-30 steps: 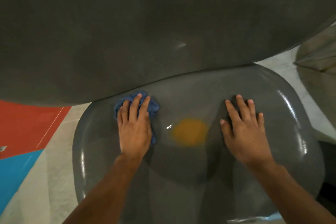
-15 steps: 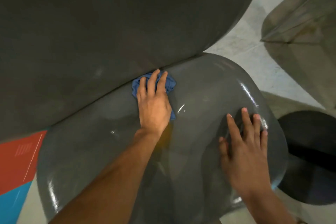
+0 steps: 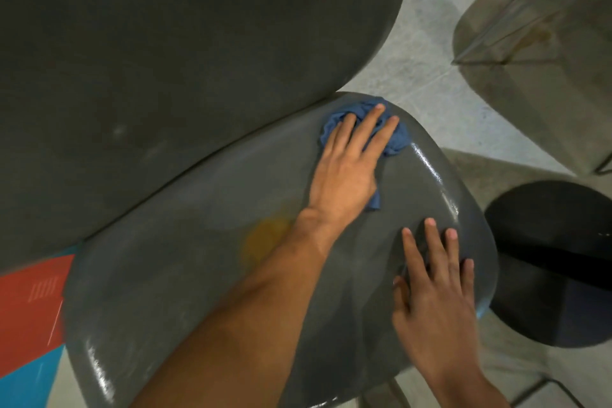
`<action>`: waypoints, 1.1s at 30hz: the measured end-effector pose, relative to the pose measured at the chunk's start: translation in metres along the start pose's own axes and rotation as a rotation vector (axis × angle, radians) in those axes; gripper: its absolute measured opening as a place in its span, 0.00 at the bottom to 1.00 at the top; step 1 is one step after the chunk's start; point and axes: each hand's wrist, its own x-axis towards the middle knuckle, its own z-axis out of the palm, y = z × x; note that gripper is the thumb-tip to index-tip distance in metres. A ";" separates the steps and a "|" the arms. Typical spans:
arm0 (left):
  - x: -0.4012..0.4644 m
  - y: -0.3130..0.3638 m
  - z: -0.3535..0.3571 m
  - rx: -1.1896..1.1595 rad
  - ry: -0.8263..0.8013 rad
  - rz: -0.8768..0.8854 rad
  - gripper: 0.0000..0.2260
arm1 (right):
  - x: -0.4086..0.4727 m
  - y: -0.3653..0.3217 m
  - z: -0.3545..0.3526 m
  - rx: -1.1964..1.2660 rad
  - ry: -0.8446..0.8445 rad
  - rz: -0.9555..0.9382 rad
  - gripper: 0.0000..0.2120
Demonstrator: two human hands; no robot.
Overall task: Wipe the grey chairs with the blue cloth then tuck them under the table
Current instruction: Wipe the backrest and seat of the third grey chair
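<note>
Moved: left hand (image 3: 347, 162) and blue cloth (image 3: 394, 139) swept from seat centre to the far right corner, by the backrest joint.
Left hand: fingers straight, flat on the bunched cloth, pressing it down to scrub.
Right hand (image 3: 433, 291): flat, fingers spread, on the seat's right edge; likely bracing the chair.
Grey chair (image 3: 185, 275): seat glossy, yellow patch (image 3: 265, 237) mid-seat, stain or reflection unclear.
Backrest (image 3: 165, 60): fills upper left.
Tuck: not yet done.
Surroundings: black stool (image 3: 556, 262) right, second grey chair (image 3: 543, 43) upper right.
</note>
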 end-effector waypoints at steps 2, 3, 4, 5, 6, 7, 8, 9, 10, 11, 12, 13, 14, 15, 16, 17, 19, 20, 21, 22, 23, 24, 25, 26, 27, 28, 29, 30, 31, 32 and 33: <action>-0.012 -0.031 -0.007 0.093 -0.062 0.044 0.39 | -0.001 0.001 -0.001 -0.022 -0.023 -0.001 0.37; -0.021 -0.050 -0.012 0.125 -0.076 0.032 0.40 | -0.001 0.001 -0.002 -0.032 -0.034 0.002 0.38; -0.032 -0.069 -0.016 0.144 -0.080 0.001 0.40 | -0.001 0.000 -0.003 -0.041 -0.049 0.007 0.38; -0.045 -0.089 -0.020 0.163 -0.085 -0.035 0.41 | -0.001 -0.001 -0.003 -0.049 -0.067 0.016 0.38; -0.061 -0.108 -0.025 0.190 -0.101 -0.063 0.42 | 0.000 -0.003 -0.004 -0.052 -0.087 0.030 0.39; -0.078 -0.126 -0.030 0.219 -0.125 -0.076 0.42 | 0.000 -0.007 -0.005 -0.051 -0.108 0.045 0.39; -0.096 -0.144 -0.037 0.245 -0.159 -0.080 0.43 | 0.000 -0.010 -0.006 -0.051 -0.130 0.060 0.39; -0.113 -0.160 -0.044 0.266 -0.193 -0.084 0.44 | -0.001 -0.014 -0.006 -0.050 -0.153 0.071 0.38; -0.131 -0.174 -0.053 0.282 -0.223 -0.097 0.44 | -0.002 -0.017 -0.006 -0.051 -0.168 0.074 0.38; -0.149 -0.187 -0.061 0.295 -0.241 -0.112 0.44 | -0.003 -0.019 -0.005 -0.055 -0.174 0.068 0.38; -0.168 -0.198 -0.068 0.302 -0.248 -0.126 0.44 | -0.004 -0.020 -0.004 -0.064 -0.180 0.060 0.38; -0.188 -0.207 -0.075 0.302 -0.244 -0.145 0.44 | -0.004 -0.020 -0.004 -0.078 -0.191 0.056 0.38; -0.209 -0.212 -0.081 0.298 -0.226 -0.182 0.43 | -0.005 -0.020 -0.003 -0.090 -0.203 0.056 0.38; -0.230 -0.215 -0.086 0.288 -0.195 -0.241 0.41 | -0.005 -0.020 -0.002 -0.098 -0.210 0.059 0.39; -0.252 -0.214 -0.090 0.278 -0.156 -0.319 0.38 | -0.004 -0.020 -0.001 -0.106 -0.214 0.061 0.39; -0.273 -0.211 -0.092 0.266 -0.116 -0.406 0.36 | -0.004 -0.021 0.000 -0.119 -0.218 0.062 0.39; -0.307 -0.198 -0.090 0.242 -0.081 -0.563 0.36 | -0.004 -0.024 0.001 -0.142 -0.222 0.070 0.40; -0.317 -0.190 -0.088 0.232 -0.088 -0.618 0.37 | -0.003 -0.027 0.002 -0.145 -0.219 0.075 0.40; -0.321 -0.183 -0.086 0.225 -0.089 -0.655 0.38 | -0.004 -0.030 0.003 -0.149 -0.220 0.079 0.41; -0.320 -0.176 -0.083 0.222 -0.077 -0.681 0.38 | -0.005 -0.032 0.003 -0.151 -0.227 0.082 0.41; -0.313 -0.171 -0.082 0.216 -0.057 -0.697 0.38 | -0.006 -0.034 0.003 -0.147 -0.229 0.084 0.41; -0.302 -0.167 -0.080 0.205 -0.041 -0.708 0.37 | -0.006 -0.035 0.004 -0.140 -0.223 0.083 0.41; -0.288 -0.163 -0.077 0.192 -0.037 -0.711 0.37 | -0.006 -0.036 0.004 -0.134 -0.210 0.079 0.41; -0.273 -0.160 -0.073 0.181 -0.040 -0.704 0.37 | -0.007 -0.035 0.004 -0.129 -0.197 0.072 0.41; -0.255 -0.157 -0.068 0.170 -0.051 -0.688 0.37 | -0.007 -0.034 0.005 -0.122 -0.186 0.064 0.41; -0.236 -0.154 -0.062 0.162 -0.064 -0.664 0.37 | -0.008 -0.033 0.004 -0.111 -0.178 0.058 0.41; -0.214 -0.150 -0.057 0.156 -0.075 -0.632 0.37 | -0.008 -0.031 0.004 -0.097 -0.173 0.054 0.40; -0.190 -0.144 -0.052 0.153 -0.082 -0.598 0.37 | -0.008 -0.029 0.004 -0.084 -0.169 0.050 0.39; -0.163 -0.136 -0.048 0.144 -0.094 -0.575 0.36 | -0.008 -0.027 0.003 -0.069 -0.159 0.040 0.38; -0.137 -0.125 -0.043 0.129 -0.120 -0.573 0.36 | -0.008 -0.026 0.003 -0.047 -0.141 0.026 0.36; -0.112 -0.113 -0.037 0.124 -0.147 -0.601 0.37 | -0.009 -0.024 0.002 -0.014 -0.119 0.014 0.35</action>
